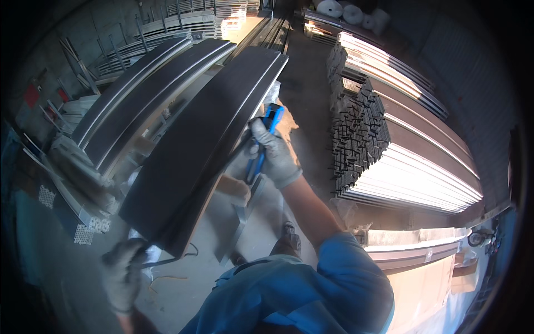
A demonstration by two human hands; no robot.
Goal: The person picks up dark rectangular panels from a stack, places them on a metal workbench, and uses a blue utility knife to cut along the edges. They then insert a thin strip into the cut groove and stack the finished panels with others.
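Observation:
My right hand (273,151), in a whitish work glove, grips a blue-and-black hand tool (271,118) beside the right edge of a long dark panel (192,131). The tool's exact kind is unclear. A dark, blurred strip (219,171) runs from near this hand along the panel's edge towards its near end. My left hand (123,273), also gloved and smeared by motion, is closed at the panel's near left corner. A thin dark strip (169,260) extends from its fingers beneath that end. The panel lies raised on supports, including a brown padded block (233,188).
More dark panels (150,92) lie on racks to the left. Stacked panels with dark, ragged ends (359,142) stand at right. Further packs (411,253) lie at lower right. White rolls (339,11) sit at the back. A thin tan strip (167,278) lies on the floor.

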